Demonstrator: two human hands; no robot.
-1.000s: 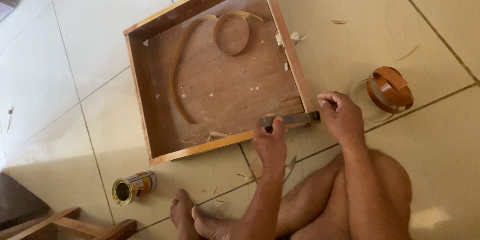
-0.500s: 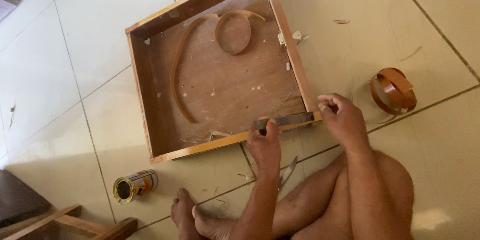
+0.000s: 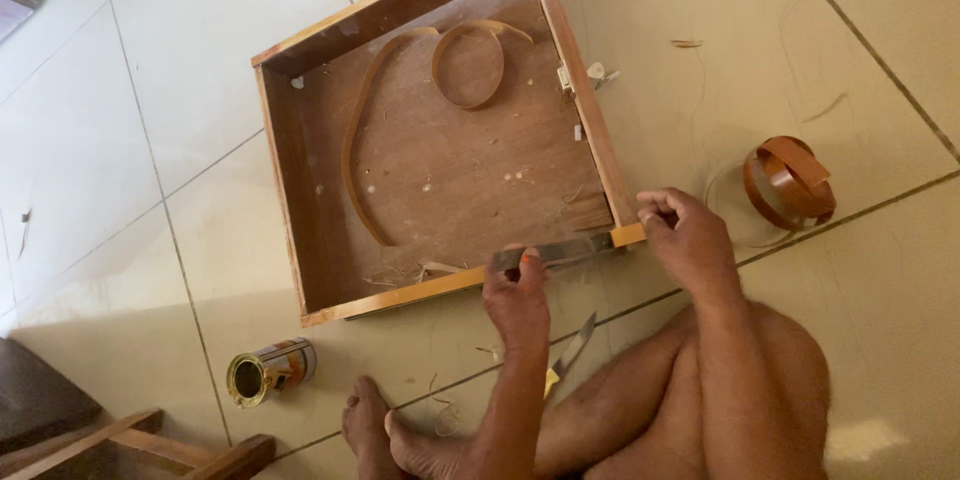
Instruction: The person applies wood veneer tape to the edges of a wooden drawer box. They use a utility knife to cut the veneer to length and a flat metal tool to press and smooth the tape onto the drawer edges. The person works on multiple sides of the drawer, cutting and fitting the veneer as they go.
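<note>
I sit on the tiled floor in front of an open wooden drawer box [image 3: 290, 190]. Both hands hold a flat metal file [image 3: 560, 250] that lies along the box's near front edge [image 3: 400, 293]. My left hand [image 3: 515, 290] pinches the file's left end. My right hand [image 3: 685, 235] grips its right end at the box's near right corner. Inside the box lies a long curved strip of brown edge banding [image 3: 350, 140], and a looped piece [image 3: 470, 65] rests near the far side.
A coil of brown edge banding [image 3: 790, 180] sits on the floor right of my right hand. A knife with a yellow handle [image 3: 570, 350] lies beside my leg. An open tin can [image 3: 265, 370] lies at the lower left, near a wooden frame [image 3: 150, 440].
The file and my left hand have slid a little to the left along the front edge. My right hand stays at the corner.
</note>
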